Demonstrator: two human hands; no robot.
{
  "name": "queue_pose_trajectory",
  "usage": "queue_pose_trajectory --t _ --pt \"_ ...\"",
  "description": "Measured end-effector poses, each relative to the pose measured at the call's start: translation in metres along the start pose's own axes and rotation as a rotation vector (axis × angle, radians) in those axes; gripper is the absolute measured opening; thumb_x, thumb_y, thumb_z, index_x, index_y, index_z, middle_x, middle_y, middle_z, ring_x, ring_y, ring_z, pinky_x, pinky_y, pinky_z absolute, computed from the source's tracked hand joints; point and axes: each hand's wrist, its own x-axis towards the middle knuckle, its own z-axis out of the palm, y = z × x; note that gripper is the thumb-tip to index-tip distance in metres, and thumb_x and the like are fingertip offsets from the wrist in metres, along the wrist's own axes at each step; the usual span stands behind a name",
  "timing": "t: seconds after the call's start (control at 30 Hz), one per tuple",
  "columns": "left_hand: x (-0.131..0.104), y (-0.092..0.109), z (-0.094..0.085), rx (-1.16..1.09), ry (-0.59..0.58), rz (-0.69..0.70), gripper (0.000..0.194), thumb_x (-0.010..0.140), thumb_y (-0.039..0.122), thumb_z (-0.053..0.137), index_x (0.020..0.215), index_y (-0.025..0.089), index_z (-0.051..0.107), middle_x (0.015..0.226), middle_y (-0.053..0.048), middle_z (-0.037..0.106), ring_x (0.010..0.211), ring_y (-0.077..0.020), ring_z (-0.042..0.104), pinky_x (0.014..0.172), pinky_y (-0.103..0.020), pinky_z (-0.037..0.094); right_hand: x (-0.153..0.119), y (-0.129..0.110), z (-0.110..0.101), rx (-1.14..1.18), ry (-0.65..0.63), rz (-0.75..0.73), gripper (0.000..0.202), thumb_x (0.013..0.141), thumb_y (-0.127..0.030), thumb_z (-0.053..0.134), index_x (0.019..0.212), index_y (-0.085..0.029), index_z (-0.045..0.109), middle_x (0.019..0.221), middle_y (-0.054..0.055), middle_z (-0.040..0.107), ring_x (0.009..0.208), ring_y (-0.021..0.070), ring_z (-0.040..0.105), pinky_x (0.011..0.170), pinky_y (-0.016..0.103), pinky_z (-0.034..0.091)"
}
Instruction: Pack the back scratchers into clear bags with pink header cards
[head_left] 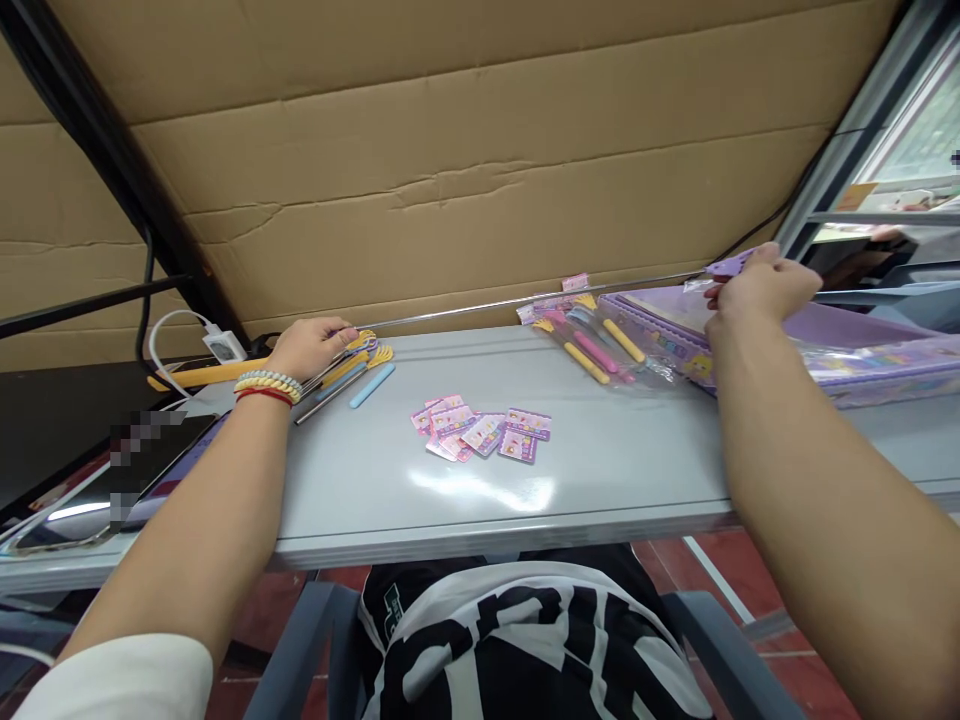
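A long thin telescopic back scratcher [517, 300] stretches in the air between my two hands, its metal rod pulled out. My left hand [311, 345] has its fingers closed at the rod's left end. My right hand [765, 285] grips the purple end piece [729, 265] on the far right. Below my left hand lie several more back scratchers with yellow claw heads [381, 356] and metal rods, partly hidden by the hand. A loose light blue handle [373, 386] rests beside them.
Small pink and purple printed cards [484, 432] lie mid-table. Bagged back scratchers [592, 345] sit by a purple box [885, 365] at right. A dark phone [161, 455], a white charger [225, 346] and cable are at left. Cardboard [480, 130] stands behind the table.
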Motion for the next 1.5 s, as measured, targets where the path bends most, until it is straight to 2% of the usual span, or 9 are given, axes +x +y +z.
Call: queue_pose_trajectory --t 0.1,0.37,0.47,0.63,0.73,0.87,1.17,1.33,1.5 --pt "-0.003 -0.003 0.008 -0.019 0.007 0.013 0.049 0.086 0.052 0.038 0.111 0.023 0.068 0.107 -0.006 0.071 0.094 -0.0230 0.062 0.073 -0.027 0.041 -0.005 -0.005 0.003 0.025 0.066 0.034 0.028 0.096 -0.026 0.033 0.069 -0.022 0.041 0.073 0.011 0.065 0.044 0.0097 0.052 0.043 0.026 0.036" --pt "-0.010 0.010 -0.002 0.055 0.078 -0.022 0.047 0.086 0.052 0.039 0.109 0.024 0.070 0.101 -0.005 0.073 0.090 -0.0228 0.064 0.066 -0.027 0.039 -0.012 -0.010 0.003 0.002 -0.030 -0.006 0.030 0.095 -0.025 0.034 0.069 -0.020 0.047 0.054 0.004 0.055 0.036 0.0092 0.037 0.043 0.028 0.031" --pt "-0.011 0.042 -0.002 0.044 0.078 0.118 0.043 0.088 0.050 0.039 0.105 0.026 0.070 0.098 -0.003 0.073 0.089 -0.0213 0.064 0.068 -0.027 0.039 -0.043 -0.025 0.008 -0.046 -0.336 -0.081 0.030 0.092 -0.022 0.043 0.063 -0.017 0.050 0.047 0.000 0.049 0.036 0.0100 0.039 0.044 0.027 0.031" --pt "-0.021 0.117 0.003 0.079 0.101 0.263 0.048 0.093 0.048 0.028 0.100 0.023 0.069 0.081 -0.006 0.072 0.075 -0.0219 0.064 0.059 -0.029 0.034 -0.135 -0.059 0.023 -0.121 -0.845 -0.403 0.041 0.093 -0.028 0.043 0.054 -0.019 0.049 0.042 -0.001 0.047 0.039 0.0108 0.044 0.050 0.025 0.035" --pt "-0.029 0.135 0.006 0.037 0.109 0.287 0.047 0.095 0.048 0.028 0.099 0.022 0.068 0.077 -0.006 0.071 0.071 -0.0215 0.063 0.057 -0.030 0.032 -0.174 -0.069 0.025 -0.169 -1.031 -0.575 0.042 0.094 -0.032 0.042 0.055 -0.019 0.048 0.047 0.001 0.055 0.048 0.0118 0.051 0.056 0.025 0.036" --pt "-0.032 0.131 0.010 0.057 0.083 0.319 0.045 0.095 0.047 0.031 0.093 0.022 0.068 0.073 -0.006 0.070 0.068 -0.0213 0.063 0.056 -0.030 0.030 -0.185 -0.062 0.023 -0.222 -1.163 -0.680 0.036 0.092 -0.033 0.043 0.061 -0.019 0.051 0.054 0.001 0.060 0.054 0.0130 0.053 0.058 0.025 0.035" --pt "-0.031 0.129 0.014 0.032 0.064 0.334 0.046 0.094 0.048 0.029 0.090 0.022 0.068 0.073 -0.006 0.070 0.067 -0.0208 0.062 0.057 -0.030 0.033 -0.179 -0.053 0.022 -0.234 -1.282 -0.653 0.033 0.094 -0.043 0.039 0.072 -0.019 0.048 0.061 0.001 0.064 0.058 0.0128 0.057 0.057 0.024 0.034" --pt "-0.031 0.126 0.019 0.003 0.054 0.330 0.044 0.094 0.048 0.032 0.104 0.023 0.067 0.078 -0.005 0.071 0.072 -0.0208 0.064 0.061 -0.029 0.037 -0.171 -0.047 0.023 -0.319 -1.304 -0.747 0.037 0.091 -0.050 0.040 0.078 -0.018 0.052 0.069 0.003 0.066 0.061 0.0144 0.056 0.057 0.025 0.033" --pt "-0.030 0.122 0.024 -0.073 -0.030 0.428 0.039 0.094 0.040 0.034 0.113 0.025 0.065 0.094 -0.003 0.073 0.082 -0.0192 0.065 0.068 -0.028 0.042 -0.161 -0.043 0.024 -0.455 -1.411 -0.841 0.046 0.090 -0.056 0.037 0.073 -0.017 0.054 0.071 0.005 0.064 0.063 0.0149 0.054 0.058 0.026 0.031"
